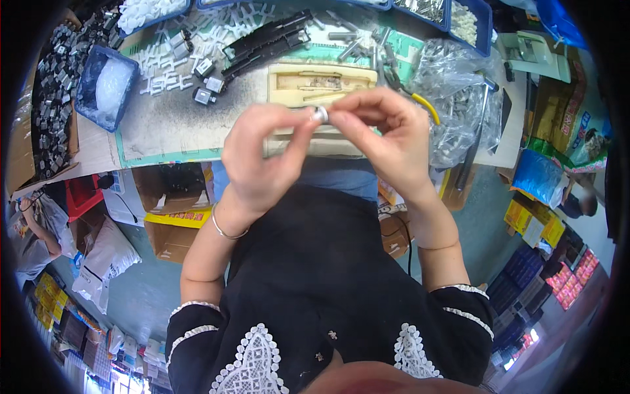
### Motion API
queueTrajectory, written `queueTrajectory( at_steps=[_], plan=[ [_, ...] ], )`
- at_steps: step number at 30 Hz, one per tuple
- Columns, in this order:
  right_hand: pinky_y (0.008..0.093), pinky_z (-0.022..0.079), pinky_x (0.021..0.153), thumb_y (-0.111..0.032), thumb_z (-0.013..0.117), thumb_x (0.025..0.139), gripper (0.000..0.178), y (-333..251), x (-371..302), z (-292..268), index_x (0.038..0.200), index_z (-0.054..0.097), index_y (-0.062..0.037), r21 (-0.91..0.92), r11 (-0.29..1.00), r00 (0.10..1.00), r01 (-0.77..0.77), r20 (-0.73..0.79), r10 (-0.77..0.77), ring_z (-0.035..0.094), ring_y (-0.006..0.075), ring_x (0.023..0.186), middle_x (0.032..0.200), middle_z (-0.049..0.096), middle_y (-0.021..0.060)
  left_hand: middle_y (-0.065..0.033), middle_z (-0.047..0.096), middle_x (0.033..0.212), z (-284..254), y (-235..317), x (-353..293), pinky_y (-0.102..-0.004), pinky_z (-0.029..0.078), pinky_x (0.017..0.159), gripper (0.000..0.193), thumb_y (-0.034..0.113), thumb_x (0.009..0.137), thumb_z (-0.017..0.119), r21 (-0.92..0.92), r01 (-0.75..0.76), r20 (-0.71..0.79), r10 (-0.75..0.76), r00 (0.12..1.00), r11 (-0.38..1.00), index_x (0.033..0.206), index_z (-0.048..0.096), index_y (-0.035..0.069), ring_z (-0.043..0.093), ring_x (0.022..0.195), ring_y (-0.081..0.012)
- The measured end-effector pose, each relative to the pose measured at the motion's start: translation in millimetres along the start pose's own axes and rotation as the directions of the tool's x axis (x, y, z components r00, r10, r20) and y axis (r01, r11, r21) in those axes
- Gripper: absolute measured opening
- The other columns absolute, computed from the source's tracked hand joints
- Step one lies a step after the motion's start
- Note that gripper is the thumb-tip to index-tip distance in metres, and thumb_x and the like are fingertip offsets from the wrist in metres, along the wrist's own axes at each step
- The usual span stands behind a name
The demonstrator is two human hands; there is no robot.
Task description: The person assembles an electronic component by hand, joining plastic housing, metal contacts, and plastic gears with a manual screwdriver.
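Between my two hands, over the near edge of the workbench, is a small white and silvery cylindrical part [319,115]; its exact kind is too small to make out. My left hand [266,148] pinches it from the left with thumb and forefinger. From the right, my right hand [387,134] closes thumb and forefinger on its other end. Just beyond the hands lies a cream-coloured fixture block [282,85] with long recesses, partly covered by my fingers.
Loose small motors [205,96] and white plastic pieces [157,65] lie far left, near a blue tray [108,88] and a black strip holder [269,43]. Yellow-handled pliers [425,108] and a clear plastic bag of parts [446,85] are right. Blue bins [483,29] line the back.
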State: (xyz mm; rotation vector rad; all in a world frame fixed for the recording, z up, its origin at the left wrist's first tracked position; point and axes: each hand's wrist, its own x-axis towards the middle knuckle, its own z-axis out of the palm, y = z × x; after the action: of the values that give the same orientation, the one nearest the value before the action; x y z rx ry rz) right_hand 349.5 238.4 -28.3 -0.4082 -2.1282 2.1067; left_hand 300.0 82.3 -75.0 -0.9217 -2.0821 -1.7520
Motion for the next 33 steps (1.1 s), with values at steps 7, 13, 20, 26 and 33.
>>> queueTrajectory(
  at_steps=[7, 13, 20, 26, 33],
  plan=[
    [0.0356, 0.039, 0.077, -0.006, 0.068, 0.068, 0.012, 21.7, -11.2, -1.4, 0.075, 0.059, -0.0045, -0.578, 0.744, 0.938, 0.336, 0.282, -0.204, 0.049, 0.0261, 0.085, 0.09, 0.053, 0.0083, -0.0158, 0.066, 0.095, -20.5, -0.3, -21.1, -0.0315, 0.052, 0.061, 0.01, 0.007, 0.074, 0.065, 0.235, -0.478, 0.438, 0.347, 0.829, 0.846, 0.081, 0.058, 0.004, 0.064, 0.075, -0.0228],
    [0.035, 0.032, 0.088, -0.014, 0.068, 0.069, 0.015, 62.6, 18.4, -5.3, 0.08, 0.058, -0.0116, -0.714, 0.289, 0.74, 0.637, 0.462, -0.489, 0.048, 0.0184, 0.095, 0.098, 0.053, 0.0011, -0.013, 0.064, 0.101, -24.0, -23.2, -24.1, -0.0375, 0.052, 0.077, 0.023, 0.008, 0.072, 0.07, 0.342, -0.343, 0.446, 0.17, 0.879, 0.875, 0.092, 0.063, 0.002, 0.063, 0.089, -0.0254],
    [0.0375, 0.029, 0.094, -0.014, 0.069, 0.068, 0.016, 54.8, 14.2, -1.7, 0.081, 0.06, -0.0139, -0.766, 0.214, 0.763, 0.606, 0.486, -0.426, 0.047, 0.0181, 0.098, 0.1, 0.054, -0.0014, -0.0044, 0.06, 0.095, -19.9, -34.7, -25.7, -0.0349, 0.044, 0.079, 0.028, 0.017, 0.071, 0.07, 0.409, -0.361, 0.487, 0.134, 0.863, 0.838, 0.098, 0.066, 0.009, 0.058, 0.088, -0.0187],
    [0.0378, 0.029, 0.092, -0.019, 0.072, 0.071, 0.015, 38.7, 24.5, -15.1, 0.082, 0.062, -0.0136, -0.772, 0.268, 0.803, 0.576, 0.472, -0.365, 0.051, 0.0187, 0.093, 0.094, 0.057, -0.0005, -0.0009, 0.056, 0.086, -8.1, -32.1, -19.9, -0.0338, 0.037, 0.076, 0.021, 0.02, 0.069, 0.072, 0.461, -0.363, 0.452, 0.137, 0.881, 0.81, 0.087, 0.065, 0.012, 0.056, 0.083, -0.0167],
    [0.0369, 0.033, 0.086, -0.026, 0.073, 0.073, 0.017, -2.6, 62.7, -49.7, 0.079, 0.066, -0.0125, -0.773, 0.288, 0.804, 0.566, 0.441, -0.398, 0.056, 0.0179, 0.087, 0.085, 0.061, -0.0001, -0.0013, 0.055, 0.086, -4.2, -21.9, -15.9, -0.0341, 0.034, 0.078, 0.018, 0.023, 0.072, 0.071, 0.496, -0.412, 0.49, 0.146, 0.859, 0.764, 0.08, 0.06, 0.011, 0.054, 0.085, -0.0167]
  ],
)
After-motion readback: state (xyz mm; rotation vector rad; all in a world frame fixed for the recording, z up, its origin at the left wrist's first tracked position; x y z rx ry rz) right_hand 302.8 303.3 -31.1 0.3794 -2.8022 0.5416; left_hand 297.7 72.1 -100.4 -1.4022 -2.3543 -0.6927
